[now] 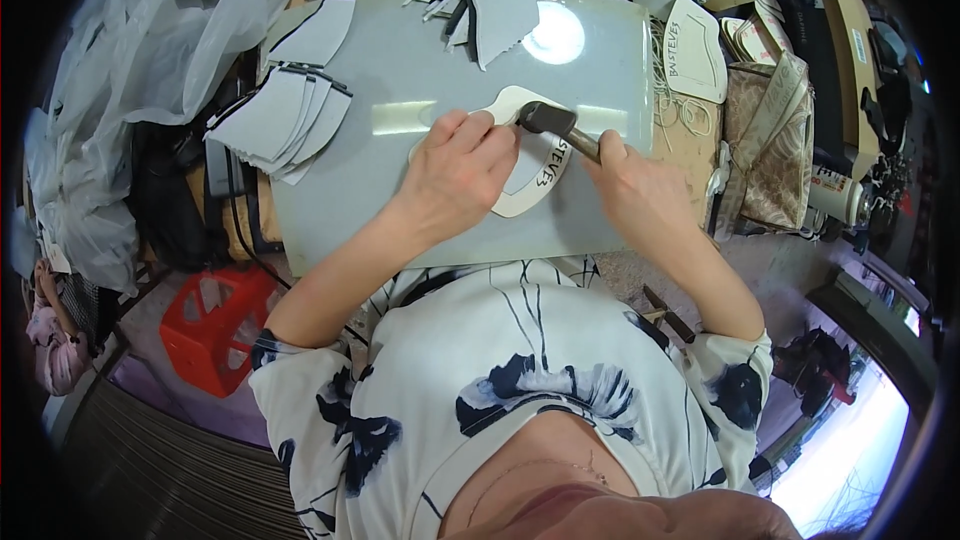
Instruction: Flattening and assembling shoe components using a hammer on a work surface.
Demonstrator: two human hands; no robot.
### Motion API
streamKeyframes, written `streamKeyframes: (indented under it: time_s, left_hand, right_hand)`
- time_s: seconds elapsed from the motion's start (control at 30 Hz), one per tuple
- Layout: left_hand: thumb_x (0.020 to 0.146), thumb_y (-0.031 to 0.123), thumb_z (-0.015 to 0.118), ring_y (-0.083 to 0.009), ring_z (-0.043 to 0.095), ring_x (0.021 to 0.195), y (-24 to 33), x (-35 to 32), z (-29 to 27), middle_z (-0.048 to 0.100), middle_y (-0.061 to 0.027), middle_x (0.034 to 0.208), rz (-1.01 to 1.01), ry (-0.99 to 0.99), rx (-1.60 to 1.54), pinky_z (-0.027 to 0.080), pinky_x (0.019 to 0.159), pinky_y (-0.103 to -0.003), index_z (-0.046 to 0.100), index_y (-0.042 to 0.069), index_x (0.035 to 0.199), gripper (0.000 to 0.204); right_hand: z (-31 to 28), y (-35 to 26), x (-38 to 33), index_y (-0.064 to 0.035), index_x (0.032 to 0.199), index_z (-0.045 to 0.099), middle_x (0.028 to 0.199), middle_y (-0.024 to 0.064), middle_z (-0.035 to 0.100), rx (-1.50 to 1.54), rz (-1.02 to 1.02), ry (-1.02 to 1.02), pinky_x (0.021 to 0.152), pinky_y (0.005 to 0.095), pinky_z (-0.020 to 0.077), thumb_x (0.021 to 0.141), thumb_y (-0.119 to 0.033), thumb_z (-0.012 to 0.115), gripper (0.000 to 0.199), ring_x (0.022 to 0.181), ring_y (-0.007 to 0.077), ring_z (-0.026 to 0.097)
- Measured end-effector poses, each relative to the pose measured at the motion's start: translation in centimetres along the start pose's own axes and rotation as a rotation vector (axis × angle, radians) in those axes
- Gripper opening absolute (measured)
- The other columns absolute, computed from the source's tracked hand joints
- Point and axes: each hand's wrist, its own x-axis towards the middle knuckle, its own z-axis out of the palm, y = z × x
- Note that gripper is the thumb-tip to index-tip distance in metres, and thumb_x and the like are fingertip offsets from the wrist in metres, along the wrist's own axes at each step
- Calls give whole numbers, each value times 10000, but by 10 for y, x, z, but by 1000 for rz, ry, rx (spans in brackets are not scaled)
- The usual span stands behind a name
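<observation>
A white curved template (517, 202) with dark lettering along its edge lies on the grey work board (370, 230) in front of me. My left hand (458, 172) rests on its left part, fingers curled and pressed together; what they pinch is hidden. My right hand (640, 185) grips the handle of a small hammer (548, 118). The hammer's dark metal head is over the template, right beside my left fingertips. From this view I cannot tell whether the head touches the template.
Stacked light-grey cut pieces (275, 120) lie on the board's left, with another fanned stack (500, 0) at the far edge. To the right are a second white template (695, 50), loose cord (680, 115) and a patterned box (765, 140). A red stool (205, 325) stands lower left.
</observation>
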Motion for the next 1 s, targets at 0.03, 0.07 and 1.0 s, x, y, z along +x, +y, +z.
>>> streamKeyframes:
  time_s: [0.03, 0.07, 1.0]
  left_hand:
    - [768, 29, 644, -214, 546, 878, 0, 0, 0, 559, -37, 856, -15, -7, 2, 396, 824, -355, 661, -12, 993, 228]
    - [768, 29, 644, -214, 546, 878, -1, 0, -1, 559, -37, 856, -14, -6, 3, 396, 824, -355, 661, -12, 993, 228]
    - [654, 37, 628, -232, 574, 865, -21, -21, -19, 596, -49, 922, -2, 17, -84, 470, 765, -364, 666, 1, 987, 337]
  right_hand:
    - [0, 0, -1, -28, 874, 444, 640, 127, 593, 2, 2, 1, 433, 420, 472, 970, -260, 527, 265, 526, 323, 620]
    - [0, -1, 0, -27, 874, 445, 640, 126, 596, 8, 4, 8, 434, 420, 472, 968, -260, 531, 266, 528, 322, 622]
    - [-6, 4, 1, -34, 889, 453, 650, 121, 595, 95, -88, 46, 471, 425, 460, 936, -281, 587, 285, 547, 312, 612]
